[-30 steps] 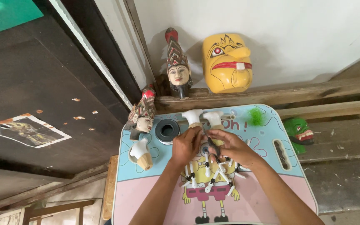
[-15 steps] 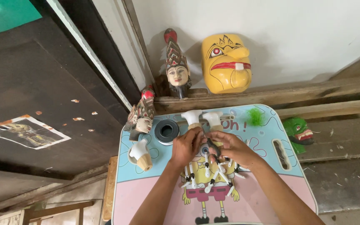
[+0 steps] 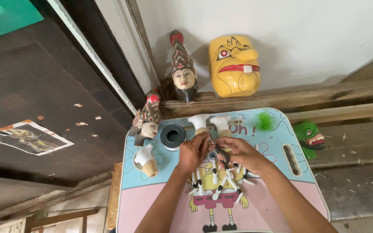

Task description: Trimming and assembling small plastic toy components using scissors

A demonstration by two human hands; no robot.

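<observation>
White pegs (image 3: 216,186) part-hidden | hands (image 3: 219,151) pinching small piece, unclear | forearms cropped

Worktop (image 3: 277,181): smooth, glossy printed surface, looks plastic. Yellow mask (image 3: 234,64): painted, semi-gloss, probably carved wood. Crowned puppet head (image 3: 183,71): painted, slight sheen. White mallet-shaped pieces (image 3: 199,123): matt white tops on bare pale wood stems. Black ring (image 3: 173,136): smooth, glossy. Wall beam (image 3: 324,97): rough, unfinished wood. Green tuft (image 3: 264,121): fuzzy fibre.
</observation>
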